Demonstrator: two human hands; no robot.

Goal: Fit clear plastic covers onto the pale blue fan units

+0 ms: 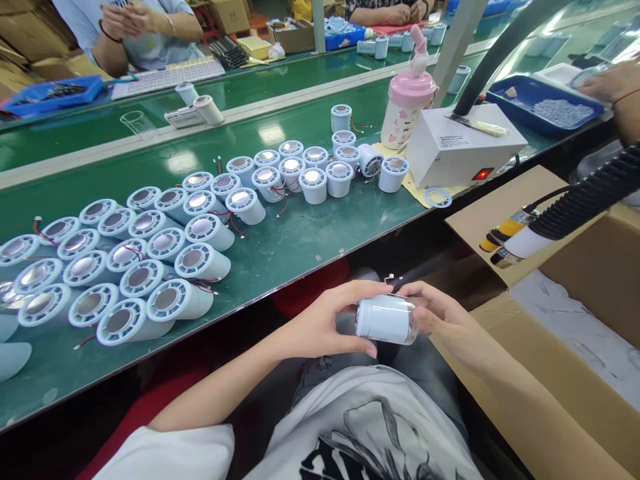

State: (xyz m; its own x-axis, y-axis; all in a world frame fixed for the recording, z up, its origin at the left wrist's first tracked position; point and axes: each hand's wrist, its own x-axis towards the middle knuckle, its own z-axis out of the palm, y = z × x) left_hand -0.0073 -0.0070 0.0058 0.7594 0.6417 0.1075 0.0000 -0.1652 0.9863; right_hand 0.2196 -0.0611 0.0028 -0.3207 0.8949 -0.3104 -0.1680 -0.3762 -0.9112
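Above my lap lies a light-blue cylindrical housing (384,319) on its side, held between both hands. My left hand (345,317) grips its left end, thumb and fingers on opposite sides. The fingers of my right hand (440,313) close on the other end, where a clear plastic part (413,323) shows. A small white connector on dark wires (393,280) sticks out above the housing. On the green bench to the left stand and lean many similar blue housings (180,300), with round metallic discs in their tops and thin red and black wires.
A white box with a red switch (470,143) stands by a pink-lidded bottle (410,100). One blue ring (438,197) lies at the bench edge. An open cardboard box (575,280) is at my right, below a black corrugated hose (590,193). Other people work across the bench and at right.
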